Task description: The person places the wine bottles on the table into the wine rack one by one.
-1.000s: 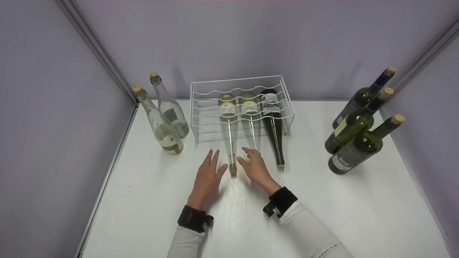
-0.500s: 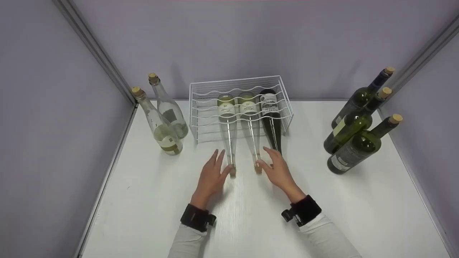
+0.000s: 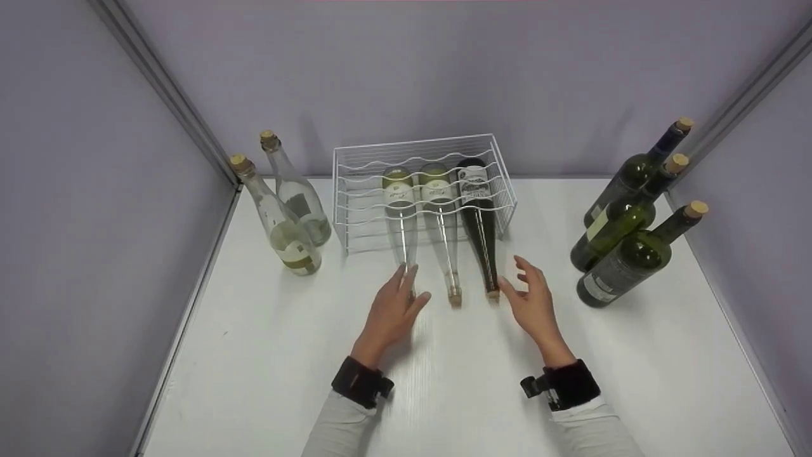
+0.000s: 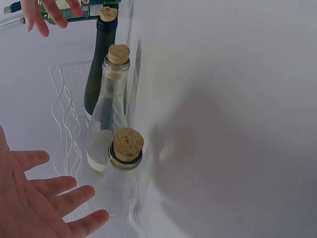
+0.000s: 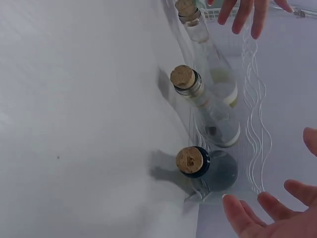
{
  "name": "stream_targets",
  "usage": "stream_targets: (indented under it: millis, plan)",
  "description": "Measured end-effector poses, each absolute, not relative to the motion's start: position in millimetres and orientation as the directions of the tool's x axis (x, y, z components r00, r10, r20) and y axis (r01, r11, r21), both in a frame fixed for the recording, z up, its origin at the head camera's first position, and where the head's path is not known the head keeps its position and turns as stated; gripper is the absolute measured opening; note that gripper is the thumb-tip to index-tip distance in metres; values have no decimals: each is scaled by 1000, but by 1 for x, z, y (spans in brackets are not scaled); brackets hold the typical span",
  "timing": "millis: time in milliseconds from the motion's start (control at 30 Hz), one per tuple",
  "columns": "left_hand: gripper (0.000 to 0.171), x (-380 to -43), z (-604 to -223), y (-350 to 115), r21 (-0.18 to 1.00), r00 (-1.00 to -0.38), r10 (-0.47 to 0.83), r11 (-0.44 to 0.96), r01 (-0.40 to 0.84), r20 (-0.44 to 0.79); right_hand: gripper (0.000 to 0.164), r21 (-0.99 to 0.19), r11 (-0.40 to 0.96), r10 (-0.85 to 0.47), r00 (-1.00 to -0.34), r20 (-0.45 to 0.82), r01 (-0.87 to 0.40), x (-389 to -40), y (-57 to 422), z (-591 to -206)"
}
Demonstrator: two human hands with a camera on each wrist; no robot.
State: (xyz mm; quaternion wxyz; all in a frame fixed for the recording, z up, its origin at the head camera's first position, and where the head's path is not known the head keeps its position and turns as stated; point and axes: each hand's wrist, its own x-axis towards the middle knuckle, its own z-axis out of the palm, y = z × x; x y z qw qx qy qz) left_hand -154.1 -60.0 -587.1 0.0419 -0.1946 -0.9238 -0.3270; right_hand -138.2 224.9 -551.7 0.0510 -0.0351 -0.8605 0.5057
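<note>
Bottles [image 3: 438,190] lie in the wire rack [image 3: 412,142] in the head view, and a bump from the left hand [image 3: 388,312], near the leftmost of them, could roll it. Left wrist view shows its fingers [image 4: 54,185] wide, holding nothing. Right wrist view shows the right hand [image 5: 287,225], also spread and without load, beside the dark bottle [image 5: 218,171], which a careless sweep could shift.

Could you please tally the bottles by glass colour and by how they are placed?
Lying clear bottles in the wire rack: 2
Lying dark bottle in the rack: 1
Standing clear bottles: 2
Standing dark bottles: 3
Total: 8
</note>
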Motion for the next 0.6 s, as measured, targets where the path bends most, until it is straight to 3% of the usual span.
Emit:
stream_targets:
  millis: [200, 367, 467, 600]
  plan:
    - [70, -153, -587, -54, 599, -920, 353, 705, 380, 169, 52, -905, 421, 344, -913, 220, -59, -130, 245, -544]
    - [71, -152, -585, -53, 590, -917, 363, 709, 386, 164, 29, -901, 420, 611, -701, 368, -106, -131, 264, -547]
    - [71, -151, -584, -52, 591, -915, 367, 705, 392, 169, 29, -914, 394, 721, -585, 372, -95, -133, 275, -550]
    - [70, -150, -583, -51, 600, -910, 375, 692, 401, 176, 37, -940, 339, 812, -491, 317, -46, -133, 290, -550]
